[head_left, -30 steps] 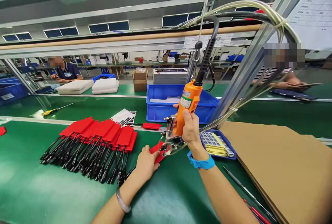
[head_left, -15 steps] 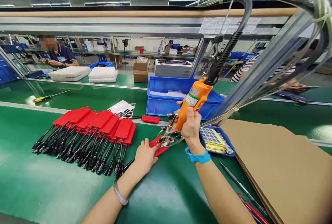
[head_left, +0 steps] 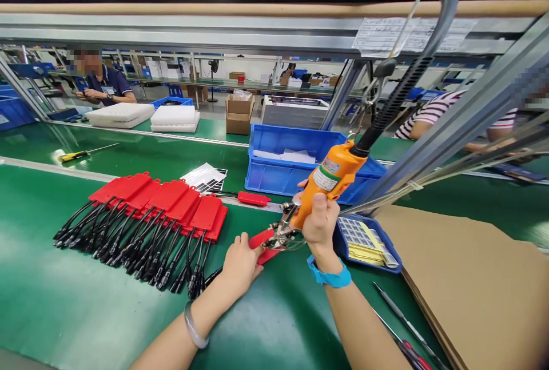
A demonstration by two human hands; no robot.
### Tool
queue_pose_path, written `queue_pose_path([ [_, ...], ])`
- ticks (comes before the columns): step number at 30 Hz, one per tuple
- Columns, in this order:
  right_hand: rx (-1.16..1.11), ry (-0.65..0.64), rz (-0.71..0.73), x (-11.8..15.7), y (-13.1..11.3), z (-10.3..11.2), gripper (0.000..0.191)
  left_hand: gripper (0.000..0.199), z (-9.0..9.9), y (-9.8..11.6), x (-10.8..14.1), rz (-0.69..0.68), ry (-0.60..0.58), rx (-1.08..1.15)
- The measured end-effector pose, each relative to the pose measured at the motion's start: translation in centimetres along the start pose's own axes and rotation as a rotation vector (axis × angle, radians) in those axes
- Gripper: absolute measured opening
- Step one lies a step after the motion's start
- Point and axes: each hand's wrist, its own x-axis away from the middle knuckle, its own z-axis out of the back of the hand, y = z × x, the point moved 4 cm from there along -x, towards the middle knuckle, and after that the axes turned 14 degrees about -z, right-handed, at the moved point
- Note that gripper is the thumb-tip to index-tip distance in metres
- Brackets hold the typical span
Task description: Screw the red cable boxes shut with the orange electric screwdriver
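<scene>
My right hand [head_left: 321, 221] is wrapped round an orange electric screwdriver [head_left: 329, 178], which hangs from a thick black cable and tilts down to the left. The metal fittings at its lower end [head_left: 285, 231] are over a small flat red case [head_left: 266, 257]. Whether the bit touches the case cannot be made out. My left hand [head_left: 241, 261] grips the near left end of that case, with a black cable running out beneath the hand. To the left lie several red cases [head_left: 171, 204] in overlapping rows, their black connector cables [head_left: 156, 261] pointing towards me.
Beyond the hands are a blue bin [head_left: 278, 178], another red case [head_left: 254, 198] and printed sheets [head_left: 205, 176]. At right lie a blue tray of labels [head_left: 368, 244], cardboard sheets [head_left: 467, 278] and a pen-like tool [head_left: 401, 313]. A yellow screwdriver [head_left: 75, 156] lies far left. Two co-workers sit opposite.
The head view has shifted slightly, so the bench scene sits a little differently. Both hands keep their holds, and the orange screwdriver appears slightly lower and further right.
</scene>
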Motion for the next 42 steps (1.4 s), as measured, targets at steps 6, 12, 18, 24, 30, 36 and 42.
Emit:
queue_pose_path([
  [6, -0.025, 0.001, 0.049, 0.5, -1.7, 0.3, 0.037, 0.047, -0.1, 0.1, 0.4, -0.033, 0.017, -0.032],
  [12, -0.008, 0.077, 0.155, -1.2, -7.8, -0.1, 0.047, 0.047, -0.5, 0.7, 1.3, -0.194, -0.006, -0.077],
  [18, 0.007, 0.035, 0.099, -2.5, -4.9, -1.1, 0.046, 0.047, -0.9, 0.2, 1.3, -0.202, 0.001, -0.039],
  [24, 0.018, -0.004, 0.039, -2.4, -1.1, -0.8, 0.042, 0.051, -1.3, 0.0, 1.4, -0.199, 0.021, -0.021],
  [30, 0.056, -0.003, 0.010, -2.4, -0.7, -0.5, 0.042, 0.051, -1.2, 0.1, 1.4, -0.191, 0.008, 0.002],
  [36, 0.080, 0.009, -0.010, -2.1, 0.1, -0.9, 0.044, 0.051, -1.6, 0.0, 1.3, -0.188, 0.011, 0.014],
  [42, 0.010, 0.003, 0.005, -1.3, -1.5, -0.7, 0.042, 0.047, -1.0, 0.3, 1.5, -0.207, 0.025, -0.045],
])
